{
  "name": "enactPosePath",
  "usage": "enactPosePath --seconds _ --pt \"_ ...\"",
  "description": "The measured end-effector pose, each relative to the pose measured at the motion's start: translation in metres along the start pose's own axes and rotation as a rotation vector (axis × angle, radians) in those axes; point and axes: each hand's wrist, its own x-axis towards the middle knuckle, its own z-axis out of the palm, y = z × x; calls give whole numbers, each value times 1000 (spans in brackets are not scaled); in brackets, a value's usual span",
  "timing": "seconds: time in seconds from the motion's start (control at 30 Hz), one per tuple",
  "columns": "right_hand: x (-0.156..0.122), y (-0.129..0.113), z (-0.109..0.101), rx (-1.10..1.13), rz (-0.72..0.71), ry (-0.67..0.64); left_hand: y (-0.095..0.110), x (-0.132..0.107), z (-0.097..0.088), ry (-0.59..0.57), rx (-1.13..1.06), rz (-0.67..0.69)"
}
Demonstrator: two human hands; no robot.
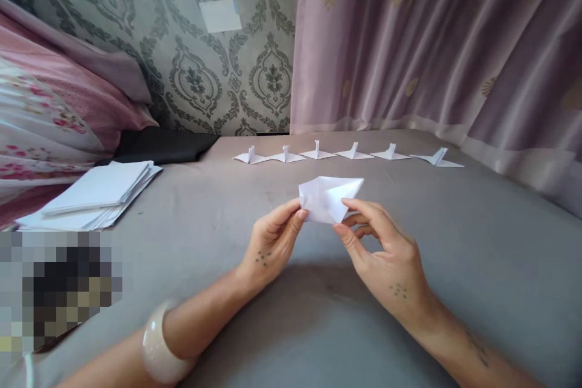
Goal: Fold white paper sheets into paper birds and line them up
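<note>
A folded piece of white paper (325,199) is held up above the grey surface, between both hands. My left hand (277,239) pinches its left edge between thumb and fingers. On the other side, my right hand (384,248) grips the lower right corner, thumb below and index finger on top, the other fingers curled behind. The paper has a pointed flap at its upper right and several creases. Beyond it, a row of several white folded paper figures (317,151) stands along the back, each with flat wings and an upright middle part.
A stack of white paper sheets (97,188) lies at the left, with a black flat item (173,144) behind it. A pixelated patch covers the lower left corner. Pink curtains (364,60) hang at the back right; a patterned wall (195,73) rises behind.
</note>
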Motion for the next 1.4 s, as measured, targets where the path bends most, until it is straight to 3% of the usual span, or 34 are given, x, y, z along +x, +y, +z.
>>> enactPosePath --seconds 0.4,0.57,0.7,0.9,1.0,1.1,1.27,1.4 --pt "-8 0 2 -153 -269 26 1 -5 -1 -139 114 177" --pt "-11 -5 2 -127 -104 105 2 -5 -3 -158 173 258" --pt "-6 -7 -2 -40 33 -10 4 -5 -6 -186 213 307" --pt "1 -7 -12 -45 69 -111 3 -6 -8 -229 213 366" --pt "5 -3 -21 116 95 -252 5 -5 -7 -202 164 305" --pt "12 8 -31 372 161 -414 9 -2 -5 -157 32 149" --pt "19 26 -37 546 330 -277 14 3 -4 -164 -141 -75" --pt "16 19 -36 583 372 -359 15 4 -6 -207 -185 -149"
